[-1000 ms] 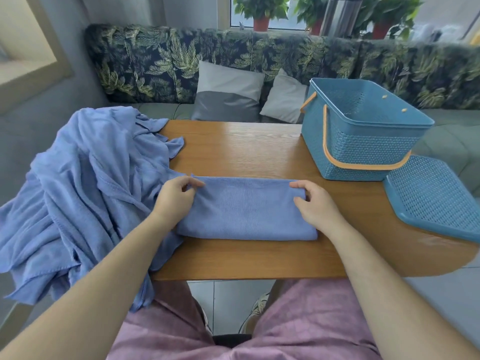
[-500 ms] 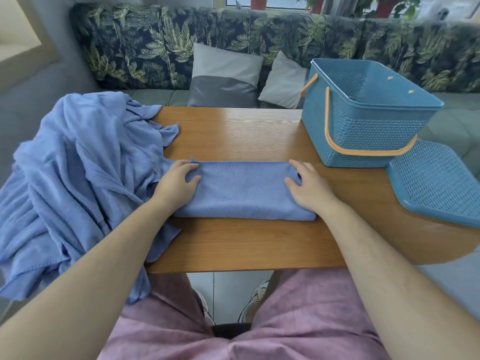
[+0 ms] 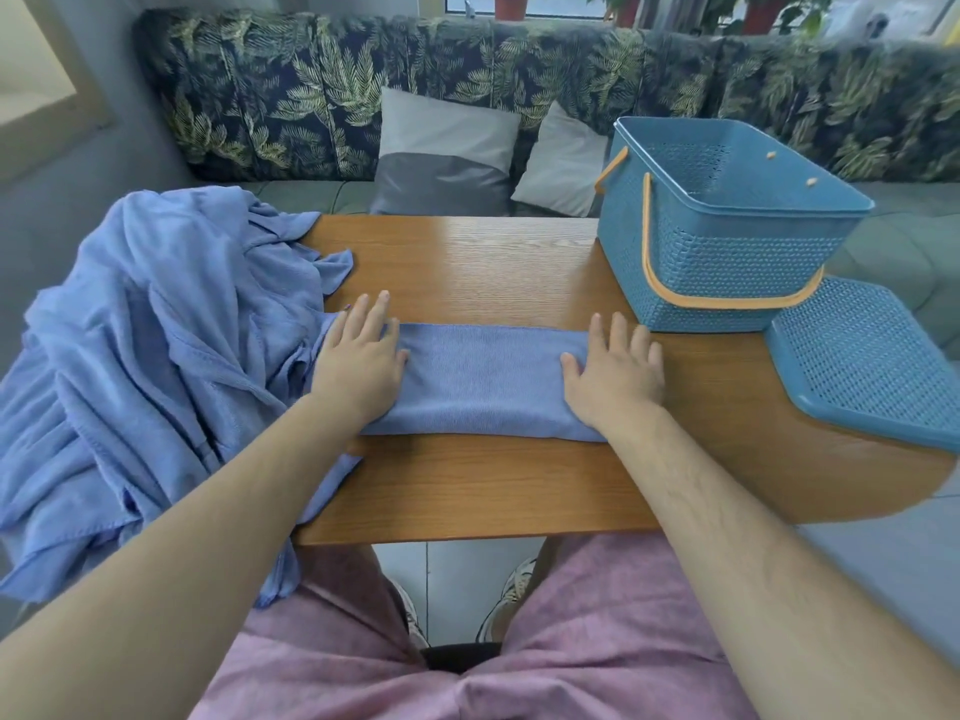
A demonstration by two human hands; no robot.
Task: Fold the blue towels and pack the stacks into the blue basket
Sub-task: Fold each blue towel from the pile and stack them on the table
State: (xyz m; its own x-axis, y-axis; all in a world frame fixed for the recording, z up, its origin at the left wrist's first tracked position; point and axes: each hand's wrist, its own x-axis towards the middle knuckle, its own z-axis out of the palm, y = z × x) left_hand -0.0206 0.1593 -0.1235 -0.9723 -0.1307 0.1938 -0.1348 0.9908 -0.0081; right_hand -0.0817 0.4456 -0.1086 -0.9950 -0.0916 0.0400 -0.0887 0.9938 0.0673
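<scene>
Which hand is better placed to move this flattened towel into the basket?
Probably the right hand: it lies flat on the end of the folded towel nearest the blue basket. The left hand presses the far end, beside the unfolded pile.

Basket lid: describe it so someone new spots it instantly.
Start at the wooden table; the blue basket stands on its right end. Just right of the basket, nearer the person, lies the lid. Unlike the deep, orange-handled basket, it is a flat perforated blue panel.

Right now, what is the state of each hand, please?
Left hand: open, pressing flat on the folded towel.
Right hand: open, pressing flat on the same towel.
</scene>
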